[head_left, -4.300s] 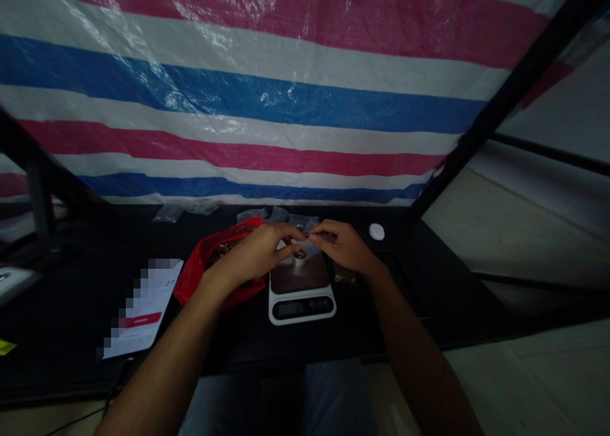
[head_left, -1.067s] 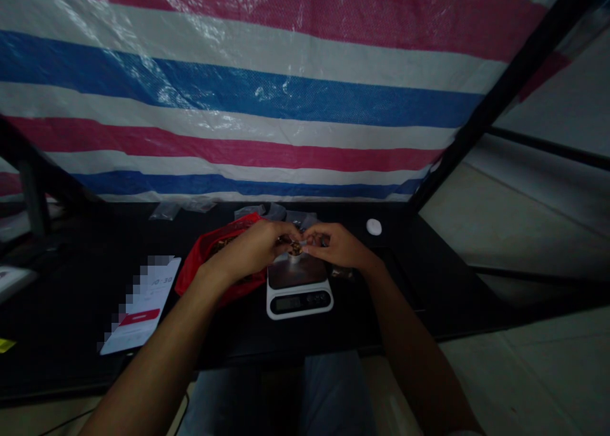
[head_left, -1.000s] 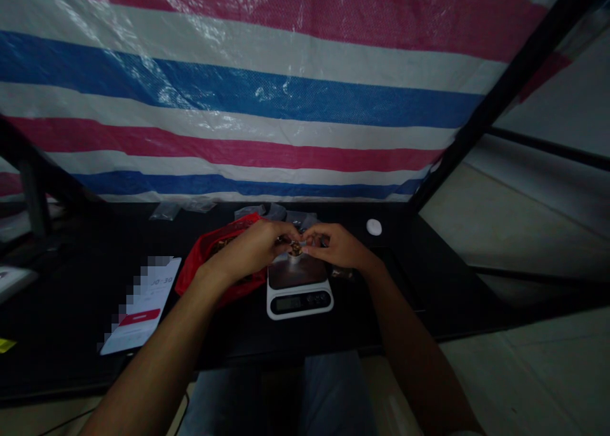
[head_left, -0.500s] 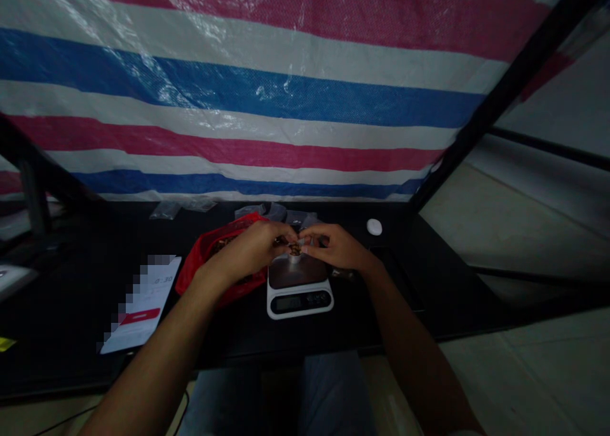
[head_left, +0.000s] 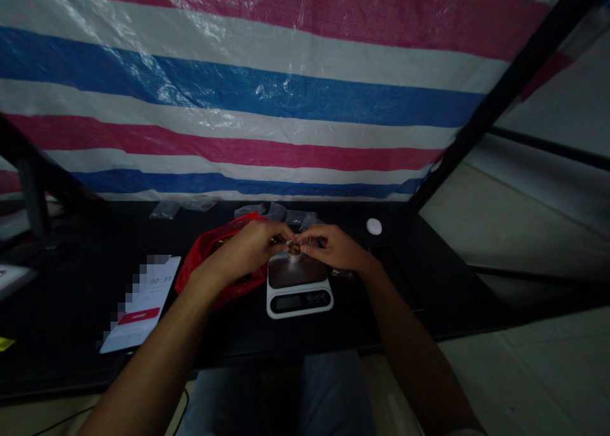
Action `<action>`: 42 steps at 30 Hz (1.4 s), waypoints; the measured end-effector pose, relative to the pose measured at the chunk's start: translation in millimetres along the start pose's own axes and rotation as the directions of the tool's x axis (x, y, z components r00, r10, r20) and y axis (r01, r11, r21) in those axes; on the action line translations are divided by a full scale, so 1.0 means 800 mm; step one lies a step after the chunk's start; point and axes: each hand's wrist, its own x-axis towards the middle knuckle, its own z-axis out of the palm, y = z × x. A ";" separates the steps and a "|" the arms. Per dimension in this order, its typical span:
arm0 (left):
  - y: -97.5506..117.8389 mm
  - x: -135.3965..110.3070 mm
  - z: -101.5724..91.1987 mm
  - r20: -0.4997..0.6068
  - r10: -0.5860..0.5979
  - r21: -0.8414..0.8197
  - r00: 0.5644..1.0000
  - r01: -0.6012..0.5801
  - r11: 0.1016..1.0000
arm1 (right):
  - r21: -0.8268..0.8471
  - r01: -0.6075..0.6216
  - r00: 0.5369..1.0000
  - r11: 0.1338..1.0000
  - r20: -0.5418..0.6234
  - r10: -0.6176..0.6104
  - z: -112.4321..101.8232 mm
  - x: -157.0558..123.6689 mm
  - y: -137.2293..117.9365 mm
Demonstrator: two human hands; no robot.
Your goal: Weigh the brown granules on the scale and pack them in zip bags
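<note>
A white kitchen scale [head_left: 299, 290] with a steel top stands on the black table [head_left: 71, 296]. A small cup with brownish bits [head_left: 294, 250] sits on the scale's far part. My left hand [head_left: 250, 248] and my right hand [head_left: 331, 246] meet just above that cup, fingers pinched together on something small that I cannot make out. A red plastic bag [head_left: 210, 258] holding brownish pieces lies under my left wrist, left of the scale.
A phone with a lit screen [head_left: 143, 302] lies at the left. Small clear bags [head_left: 281, 215] lie behind the scale, and a white round object [head_left: 374, 226] at the right. A striped tarp [head_left: 238, 93] hangs behind. The table's edge runs near my lap.
Both hands stay pinched together over the cup with only slight finger shifts. The view has drifted a little since the oldest frame.
</note>
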 end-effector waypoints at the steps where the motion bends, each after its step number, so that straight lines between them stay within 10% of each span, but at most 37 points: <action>1: 0.000 0.000 0.000 -0.010 0.009 0.002 1.000 -0.009 1.000 | -0.004 0.000 1.000 1.000 0.001 0.000 0.000 0.000 0.000; 42: 0.005 0.004 0.012 -0.179 0.073 -0.106 0.981 -0.093 0.990 | 0.049 0.031 0.998 0.998 -0.063 -0.027 -0.002 0.000 -0.004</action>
